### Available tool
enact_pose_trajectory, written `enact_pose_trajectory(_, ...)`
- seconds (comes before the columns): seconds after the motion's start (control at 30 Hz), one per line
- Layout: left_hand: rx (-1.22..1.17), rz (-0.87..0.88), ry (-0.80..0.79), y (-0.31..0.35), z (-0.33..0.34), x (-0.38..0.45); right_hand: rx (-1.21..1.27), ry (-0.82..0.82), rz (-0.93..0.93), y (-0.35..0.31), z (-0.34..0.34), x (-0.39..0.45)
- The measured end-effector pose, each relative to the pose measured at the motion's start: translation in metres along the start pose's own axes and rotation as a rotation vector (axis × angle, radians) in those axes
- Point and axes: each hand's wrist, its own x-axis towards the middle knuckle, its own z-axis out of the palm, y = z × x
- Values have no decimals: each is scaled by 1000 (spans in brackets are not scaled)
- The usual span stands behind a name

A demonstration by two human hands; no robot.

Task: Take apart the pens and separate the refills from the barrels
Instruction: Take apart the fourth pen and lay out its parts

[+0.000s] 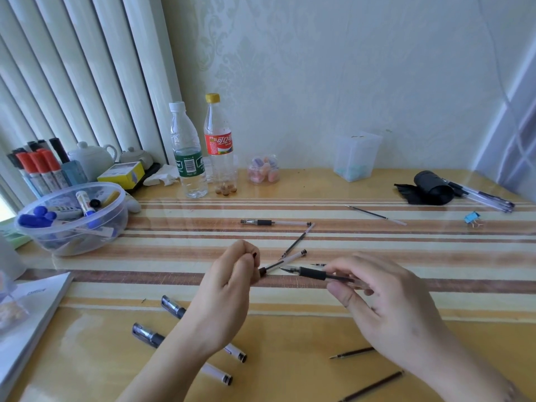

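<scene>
My right hand [385,300] grips a clear pen [313,273] with a black rubber grip, its tip pointing left. My left hand [232,282] is closed just left of that tip and pinches a small dark piece [255,254] between its fingertips. Behind my hands a white barrel [291,257] lies slanted on the table, with a loose refill [298,239] beside it. Farther back lie a whole clear pen [275,222] and another refill [374,214]. Two capped pens [174,308] [148,334] run under my left forearm. Two dark refills [352,353] [374,385] lie at the front right.
A plastic bowl [110,227] of markers stands at the left, with a booklet [37,311] in front of it. Two bottles [188,158], a small jar [263,169] and a translucent box [356,156] line the wall. A black roll [432,187] with pens and a blue binder clip [472,218] lie at the right.
</scene>
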Motion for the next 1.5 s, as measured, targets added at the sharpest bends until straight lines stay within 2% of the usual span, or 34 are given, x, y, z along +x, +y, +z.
enact_pose_trajectory(0.1,-31,76,-37,2,1,0,10,19,-6,0,0,0)
enact_pose_trajectory(0.37,-112,60,-55,0,2,0,10,24,-38,1,0,0)
enact_pose_trajectory(0.53,10,49,-129,2,4,-3,12,7,-79,2,0,0)
enact_pose_trajectory(0.77,73,6,-115,4,12,-9,84,-11,-75,2,4,-1)
enact_pose_trajectory(0.93,174,94,-111,3,9,-7,119,-14,-79,-3,9,-1)
enact_pose_trajectory(1.03,345,217,-164,2,8,-4,94,-41,-61,-7,13,1)
enact_pose_trajectory(1.1,547,290,-169,-1,6,-2,81,-158,-25,-7,11,3)
enact_pose_trajectory(1.17,642,285,-84,-10,-1,5,73,-254,34,2,4,7)
enact_pose_trajectory(1.23,696,198,24,-21,-9,14,0,-211,130,21,-2,11)
enact_pose_trajectory(1.3,722,113,83,-30,-10,22,-185,-160,270,40,-5,15)
enact_pose_trajectory(1.4,689,73,49,-37,-4,27,-292,-197,407,52,3,19)
enact_pose_trajectory(1.5,715,96,-13,-39,-2,28,-338,-237,430,52,7,20)
